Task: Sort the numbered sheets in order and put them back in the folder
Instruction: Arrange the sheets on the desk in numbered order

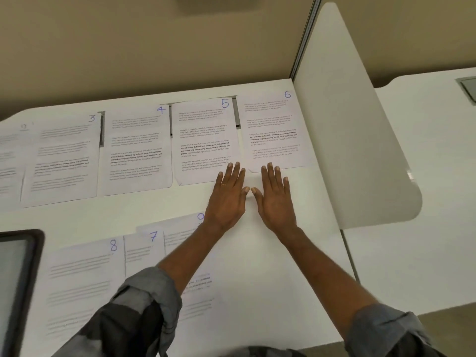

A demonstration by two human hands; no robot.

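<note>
Numbered sheets (139, 173): lying face up in two rows on a white desk (257, 279), none stacked in a single pile.

Far row, left to right: a sheet cut off by the picture's edge (10, 155), its number too blurred to read; sheet 3 (64, 161) overlapping it; sheet 4 (137, 140); sheet 5 (204, 135); sheet 6 (273, 130), lying just beside the divider.

Near row, left to right: a dark-framed flat item (20, 279) at the left edge, which I cannot identify; sheet 8 (82, 284); sheet 7 (143, 251), tucked partly under sheet 8; sheet 9 (177, 226), lying tilted and partly under sheet 7 and the left forearm.

Left hand (228, 199): lying flat and released, fingers straight, grasping nothing; its fingertips are resting on the lower right corner of sheet 5. A ring (223, 185) is showing on one finger.

Right hand (275, 199): lying flat and released, grasping nothing; its fingertips are resting on the lower edge of sheet 6. The two thumbs are almost touching.

White divider (347, 137): standing upright along the desk's right side.
</note>
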